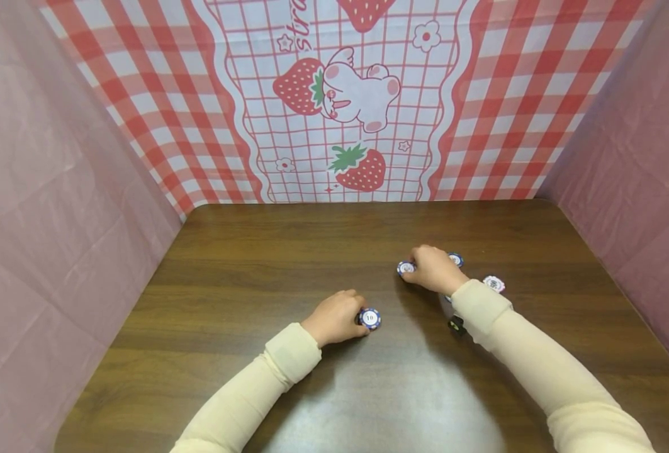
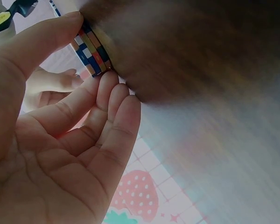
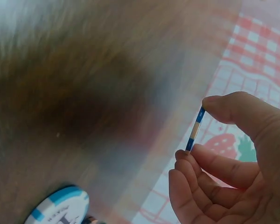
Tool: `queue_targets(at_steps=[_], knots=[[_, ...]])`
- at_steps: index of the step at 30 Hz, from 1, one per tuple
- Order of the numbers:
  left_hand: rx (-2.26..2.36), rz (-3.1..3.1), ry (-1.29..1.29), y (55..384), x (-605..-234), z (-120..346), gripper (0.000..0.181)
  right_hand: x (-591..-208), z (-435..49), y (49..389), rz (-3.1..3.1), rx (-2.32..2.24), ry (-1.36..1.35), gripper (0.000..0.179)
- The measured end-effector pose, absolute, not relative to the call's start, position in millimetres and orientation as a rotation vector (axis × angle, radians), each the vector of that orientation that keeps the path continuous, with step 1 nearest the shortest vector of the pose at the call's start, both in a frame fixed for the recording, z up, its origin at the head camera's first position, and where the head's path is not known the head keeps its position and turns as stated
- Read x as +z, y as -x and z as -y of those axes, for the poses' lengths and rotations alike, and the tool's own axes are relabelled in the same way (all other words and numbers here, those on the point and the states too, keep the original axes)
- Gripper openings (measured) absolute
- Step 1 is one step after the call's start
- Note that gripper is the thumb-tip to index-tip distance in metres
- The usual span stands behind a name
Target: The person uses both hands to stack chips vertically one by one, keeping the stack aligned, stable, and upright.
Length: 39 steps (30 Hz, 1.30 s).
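Observation:
A short stack of poker chips (image 2: pixel 92 50) stands between the thumb and fingertips of my left hand (image 1: pixel 337 318), which pinches its edges near the table's middle. The top chip (image 1: pixel 370 318) is blue-rimmed with a white centre marked 10. Farther back and to the right, my right hand (image 1: pixel 437 269) pinches a single blue and white poker chip (image 1: pixel 406 269). In the right wrist view this chip (image 3: pixel 195 130) appears edge-on, with a cream band, held between thumb and fingertips. It looks raised off the table there.
Near the right hand lie a blue-rimmed chip (image 1: pixel 455 259) and a pale pink and white chip (image 1: pixel 494 284). Another chip (image 1: pixel 448 298) is mostly hidden under the right wrist. A small black device (image 1: pixel 456 324) with a yellow mark sits by the right cuff. A checked cloth (image 1: pixel 357 170) hangs behind the table.

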<state>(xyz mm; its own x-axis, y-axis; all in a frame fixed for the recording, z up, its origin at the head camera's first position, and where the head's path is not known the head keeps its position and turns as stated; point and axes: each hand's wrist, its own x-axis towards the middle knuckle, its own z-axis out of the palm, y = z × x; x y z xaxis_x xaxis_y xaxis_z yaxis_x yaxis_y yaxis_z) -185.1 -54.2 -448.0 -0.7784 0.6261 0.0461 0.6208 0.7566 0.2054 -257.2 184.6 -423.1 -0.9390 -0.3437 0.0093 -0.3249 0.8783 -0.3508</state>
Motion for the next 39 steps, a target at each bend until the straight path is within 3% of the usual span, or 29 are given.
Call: queue_targets(at_steps=[26,39], knots=[[0.325,-2.911,-1.026,186.3,-447.0,54.0,0.028,-423.6,-149.5,197.8,-2.98,-0.592,1.054,0.028],[0.307,-2.917,-1.025,186.9,-447.6,53.7,0.028,-436.0,-140.3,187.8,-2.965,-0.612,1.116,0.027]])
